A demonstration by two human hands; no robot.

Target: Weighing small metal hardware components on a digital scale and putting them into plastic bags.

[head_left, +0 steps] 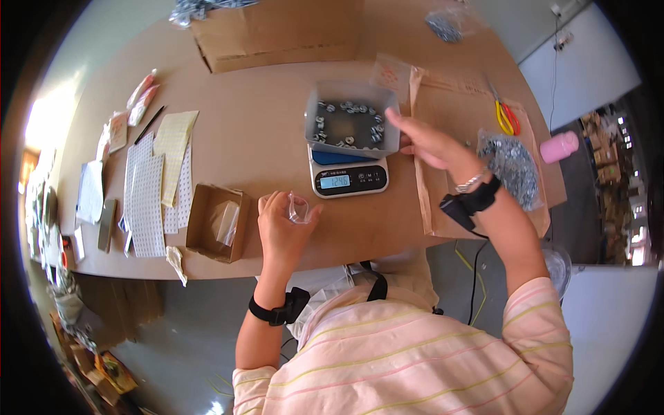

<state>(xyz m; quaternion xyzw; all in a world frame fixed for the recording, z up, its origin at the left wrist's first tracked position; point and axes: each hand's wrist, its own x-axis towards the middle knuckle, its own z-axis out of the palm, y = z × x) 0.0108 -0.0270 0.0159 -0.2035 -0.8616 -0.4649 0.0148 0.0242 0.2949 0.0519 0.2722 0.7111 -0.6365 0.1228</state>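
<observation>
I am viewing 2 bare hands working at a brown counter [270, 138]. The left hand [280, 221] is hovering near the front edge; its fingers are clamping on a small clear plastic item [298, 209]. The right hand [432, 145] is reaching in from the right edge. Its fingers are standing apart at the right wall of a translucent gray bin [353, 145]; I am unable to tell whether they are touching it.

The bin is sitting on a white digital scale [377, 178], about midway between the left and right edges of the counter. Small metal parts [356, 108] are lying inside, mostly along the bin walls.

Just left of the left hand, an open cardboard box [242, 225] is standing near the front edge. Dotted sheets [145, 200] are lying farther toward the left edge. Toward the right edge, I am seeing a plastic bag of metal pieces [512, 169], pliers [508, 119] with red and yellow handles, and a pink bottle [559, 147]. A large carton [277, 38] is occupying the far edge.
</observation>
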